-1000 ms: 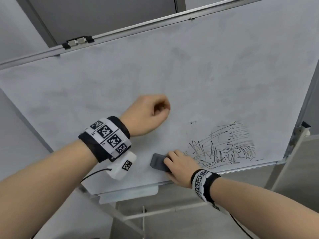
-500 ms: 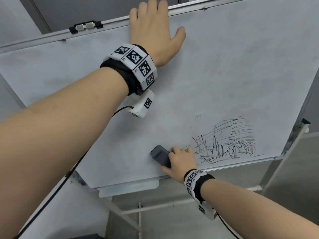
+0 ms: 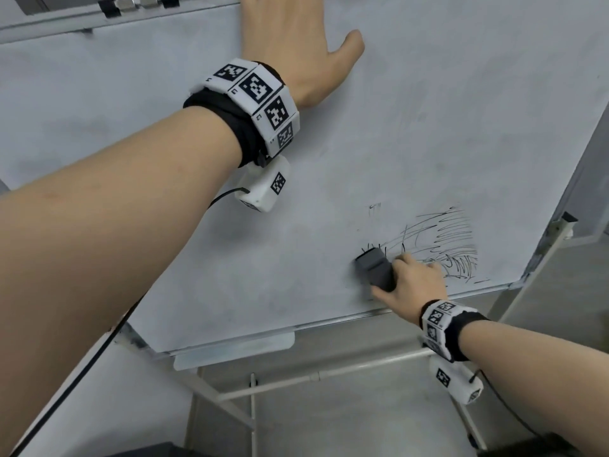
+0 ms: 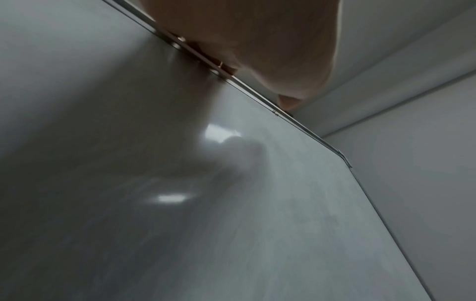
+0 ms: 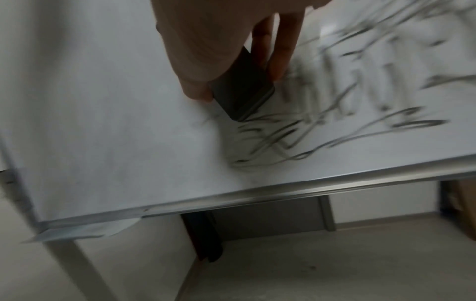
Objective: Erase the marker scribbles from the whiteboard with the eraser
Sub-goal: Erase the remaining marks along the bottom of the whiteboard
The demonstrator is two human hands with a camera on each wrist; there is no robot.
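Observation:
The whiteboard (image 3: pixel 428 110) leans on a stand, with black marker scribbles (image 3: pixel 445 249) at its lower right. My right hand (image 3: pixel 412 278) grips a dark grey eraser (image 3: pixel 375 268) and presses it on the board at the scribbles' left edge. The right wrist view shows the eraser (image 5: pixel 242 93) between thumb and fingers (image 5: pixel 280 51), with blurred scribbles (image 5: pixel 360 91) to its right. My left hand (image 3: pixel 296 37) is on the board's top, its fingers cut off by the frame. In the left wrist view the fingertips (image 4: pixel 228 69) hook over the top rim (image 4: pixel 257 91).
A pale tray (image 3: pixel 234 352) hangs under the board's bottom rim (image 3: pixel 329 321). Metal stand bars (image 3: pixel 313 377) cross below, above a grey floor. A clip (image 3: pixel 138 3) sits on the top rim at left. The board's right edge (image 3: pixel 560 225) meets a stand post.
The left hand went from a fist at mid-board up to the top rim. The right hand slid the eraser rightward onto the scribbles, and their left part is gone.

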